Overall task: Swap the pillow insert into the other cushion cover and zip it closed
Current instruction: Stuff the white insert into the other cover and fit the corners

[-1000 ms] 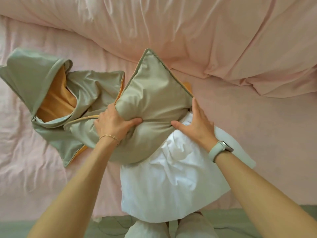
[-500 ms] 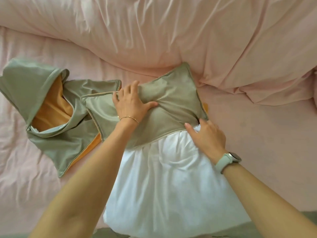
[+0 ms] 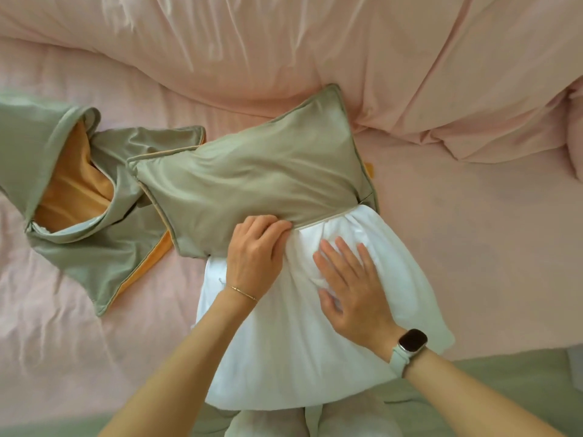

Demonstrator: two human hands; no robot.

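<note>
Nearest: bare forearms entering from the near edge, a pale-strapped smartwatch (image 3: 410,344) on the right wrist, a thin gold bracelet (image 3: 243,291) on the left. Right hand (image 3: 350,280) laid flat, fingers straight and spread, pressing on the white fabric pillow insert (image 3: 284,357). Left hand (image 3: 255,250) just beside it, fingers curled, pinching the open edge of the sage-green satin cushion cover (image 3: 252,178) where that edge meets the insert. Insert lying centre on the pink bed sheet (image 3: 473,247), its far part tucked inside the cover, its larger near part out and overhanging the bed edge. Cover's opening gathered tight across the insert; zip unfastened. Left of it, overlapped at one corner: a second, empty green cushion cover with orange lining (image 3: 88,197), crumpled, its mouth gaping toward the near side. Farthest: a rumpled pink duvet (image 3: 315,42) heaped across the far side, touching the far corner of the first cover.
</note>
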